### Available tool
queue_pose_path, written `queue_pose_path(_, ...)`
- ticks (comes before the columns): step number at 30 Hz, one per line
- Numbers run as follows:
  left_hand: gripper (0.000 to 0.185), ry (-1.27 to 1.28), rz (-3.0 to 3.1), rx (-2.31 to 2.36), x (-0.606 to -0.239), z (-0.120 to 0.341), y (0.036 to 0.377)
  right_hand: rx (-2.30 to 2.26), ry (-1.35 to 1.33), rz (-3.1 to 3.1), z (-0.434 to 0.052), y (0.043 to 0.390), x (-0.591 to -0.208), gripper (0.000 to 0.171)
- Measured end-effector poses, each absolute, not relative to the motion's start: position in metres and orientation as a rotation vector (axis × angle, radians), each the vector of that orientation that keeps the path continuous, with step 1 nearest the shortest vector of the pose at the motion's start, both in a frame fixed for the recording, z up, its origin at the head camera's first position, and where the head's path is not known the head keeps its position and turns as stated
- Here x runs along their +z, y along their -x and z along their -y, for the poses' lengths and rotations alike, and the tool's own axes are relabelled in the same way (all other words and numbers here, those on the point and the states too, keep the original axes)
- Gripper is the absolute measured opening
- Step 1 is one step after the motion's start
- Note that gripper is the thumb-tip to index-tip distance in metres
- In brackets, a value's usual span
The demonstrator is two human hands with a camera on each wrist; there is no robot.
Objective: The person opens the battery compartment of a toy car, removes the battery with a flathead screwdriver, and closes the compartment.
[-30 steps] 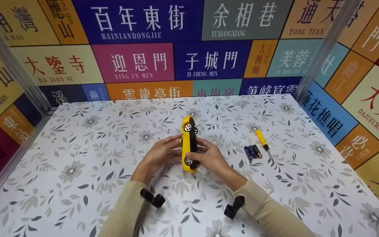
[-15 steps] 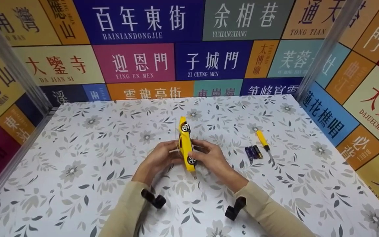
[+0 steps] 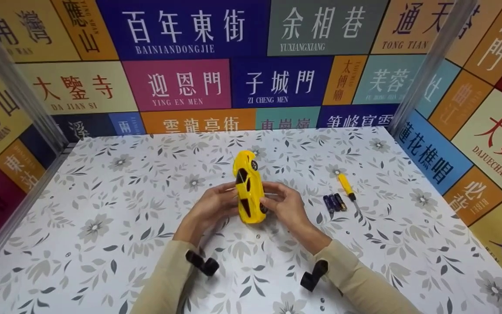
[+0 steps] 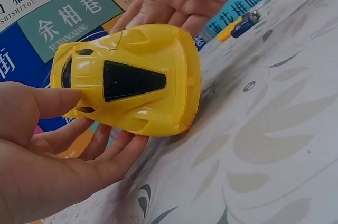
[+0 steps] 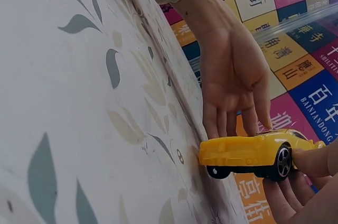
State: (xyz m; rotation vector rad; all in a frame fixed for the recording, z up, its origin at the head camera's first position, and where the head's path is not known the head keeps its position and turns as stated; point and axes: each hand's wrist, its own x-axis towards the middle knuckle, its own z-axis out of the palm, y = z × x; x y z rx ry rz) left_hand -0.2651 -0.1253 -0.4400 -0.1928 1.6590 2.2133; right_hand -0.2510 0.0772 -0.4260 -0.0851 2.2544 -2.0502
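Fingers of our left hand (image 3: 211,206) and right hand (image 3: 286,206) grip the yellow toy car (image 3: 248,189) between them, now rolled roof-up from its earlier side-on position.

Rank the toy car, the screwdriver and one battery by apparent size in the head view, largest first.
1. Toy car, plainly the largest, held between both hands.
2. Screwdriver, long but thin.
3. One battery, the shortest.

The screwdriver and batteries lie side by side, at about the car's distance from the camera, so nearness hardly skews the order.

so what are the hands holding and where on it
Both hands hold the yellow toy car by its sides: left hand on its left flank, right hand on its right.
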Motion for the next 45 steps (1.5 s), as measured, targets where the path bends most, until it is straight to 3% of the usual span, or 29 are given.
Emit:
queue_pose_path(13, 0.046, 0.309, -1.675, 2.243, -0.443, 0.129, 0.268, -1.917, -0.004, -2.286, -0.076, 0.257, -0.424, 0.042)
queue_pose_path(22, 0.049, 0.454, -1.814, 2.158, -0.437, 0.127, 0.271, -1.868, 0.039, -2.228, -0.071, 0.262, -0.429, 0.066)
queue_pose_path(45, 0.052, 0.46, -2.098, 1.944, -0.429, 0.167, 0.285, -1.747, -0.017, -2.123, -0.034, 0.306, -0.429, 0.057)
